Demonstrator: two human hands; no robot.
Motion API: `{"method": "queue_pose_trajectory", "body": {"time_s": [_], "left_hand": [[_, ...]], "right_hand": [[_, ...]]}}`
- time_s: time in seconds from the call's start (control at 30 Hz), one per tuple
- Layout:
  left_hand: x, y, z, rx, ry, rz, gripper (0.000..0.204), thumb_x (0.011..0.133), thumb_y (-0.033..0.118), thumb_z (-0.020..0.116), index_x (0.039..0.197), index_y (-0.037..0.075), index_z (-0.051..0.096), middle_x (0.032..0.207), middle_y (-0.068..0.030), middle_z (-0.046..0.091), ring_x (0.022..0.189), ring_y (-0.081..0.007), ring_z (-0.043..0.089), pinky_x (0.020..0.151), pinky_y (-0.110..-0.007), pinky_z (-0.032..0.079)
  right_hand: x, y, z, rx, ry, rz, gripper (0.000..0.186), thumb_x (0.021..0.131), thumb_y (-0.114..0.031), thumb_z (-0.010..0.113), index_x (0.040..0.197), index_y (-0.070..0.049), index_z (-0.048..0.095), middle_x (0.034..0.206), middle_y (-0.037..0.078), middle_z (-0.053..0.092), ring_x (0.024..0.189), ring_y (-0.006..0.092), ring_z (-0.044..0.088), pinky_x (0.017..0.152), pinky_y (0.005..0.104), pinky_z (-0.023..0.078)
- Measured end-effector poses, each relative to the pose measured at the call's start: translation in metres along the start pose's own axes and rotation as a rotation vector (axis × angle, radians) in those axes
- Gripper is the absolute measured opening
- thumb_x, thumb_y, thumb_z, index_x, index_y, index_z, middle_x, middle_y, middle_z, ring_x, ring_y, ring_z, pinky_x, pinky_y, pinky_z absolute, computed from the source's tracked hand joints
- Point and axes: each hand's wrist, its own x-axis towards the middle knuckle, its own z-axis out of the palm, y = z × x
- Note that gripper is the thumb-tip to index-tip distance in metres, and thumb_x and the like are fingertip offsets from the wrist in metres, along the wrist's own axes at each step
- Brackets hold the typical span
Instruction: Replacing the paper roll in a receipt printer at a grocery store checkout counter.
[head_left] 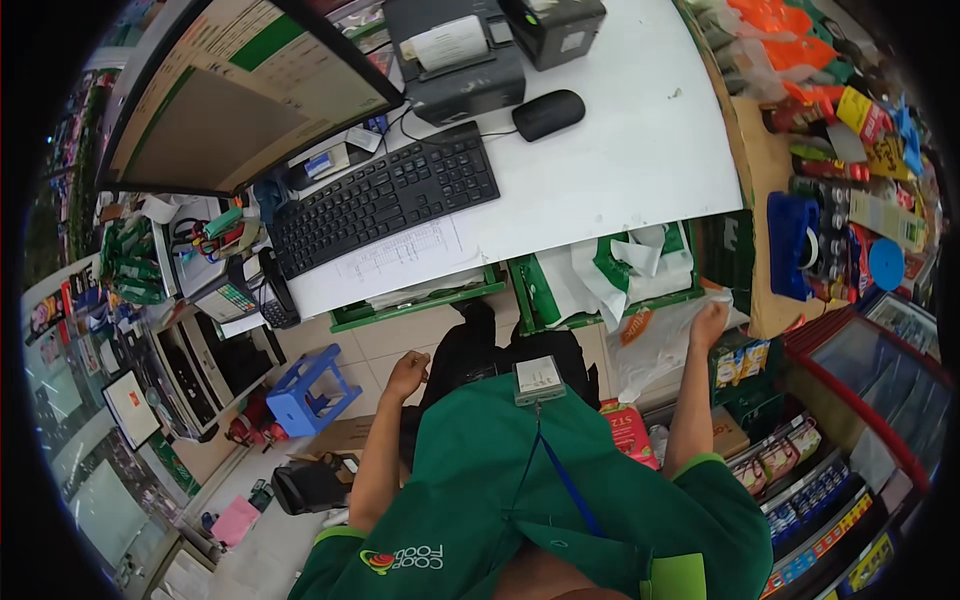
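My left hand (408, 376) hangs beside my dark trousers with its fingers curled in, and nothing shows in it. Further right, my right hand (709, 324) is closed in front of a thin translucent plastic bag (655, 345) with an orange print. Whether its fingers grip the bag's edge or only rest against it is hidden. Behind that bag, an open green drawer (600, 314) under the counter is filled with white and green plastic bags (570, 280). To its left is a second green drawer (430, 305) with pale papers or bags inside.
On the white counter (610, 160) stand a monitor (250, 100), a black keyboard (385, 200), a mouse (548, 115) and a receipt printer (455, 60). A blue plastic stool (312, 390) is on the floor at left. Goods shelves (800, 490) and a red-edged cooler (870, 370) line the right.
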Motion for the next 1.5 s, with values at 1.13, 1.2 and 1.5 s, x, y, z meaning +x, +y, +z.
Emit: {"method": "queue_pose_trajectory", "body": {"time_s": [1.13, 1.2, 1.5], "left_hand": [[-0.034, -0.032, 0.02, -0.284, 0.203, 0.093, 0.027, 0.098, 0.029, 0.057, 0.093, 0.003, 0.064, 0.069, -0.0022, 0.057, 0.063, -0.0125, 0.055, 0.059, -0.03, 0.045], [-0.036, 0.02, 0.011, -0.191, 0.259, 0.362, 0.029, 0.099, 0.029, 0.056, 0.093, 0.002, 0.065, 0.069, -0.0025, 0.058, 0.064, -0.0125, 0.055, 0.061, -0.029, 0.045], [-0.064, 0.3, -0.008, -0.628, 0.394, 0.861, 0.043, 0.093, 0.032, 0.068, 0.116, -0.004, 0.066, 0.113, -0.0102, 0.068, 0.102, -0.0142, 0.061, 0.088, -0.028, 0.046]], "right_hand": [[-0.006, -0.594, 0.079, 0.716, -1.128, -0.491, 0.027, 0.091, -0.025, 0.065, 0.101, 0.0, 0.064, 0.063, -0.001, 0.054, 0.048, 0.0046, 0.041, 0.043, 0.022, 0.03], [-0.016, -0.593, 0.074, 0.712, -1.086, -0.396, 0.024, 0.092, -0.026, 0.065, 0.095, -0.002, 0.066, 0.061, -0.005, 0.049, 0.048, 0.0036, 0.039, 0.042, 0.0212, 0.027], [-0.098, -0.514, -0.008, 0.501, -1.704, -0.706, 0.016, 0.09, -0.024, 0.068, 0.09, -0.008, 0.072, 0.058, -0.003, 0.055, 0.044, 0.0025, 0.04, 0.039, 0.0221, 0.028]]}}
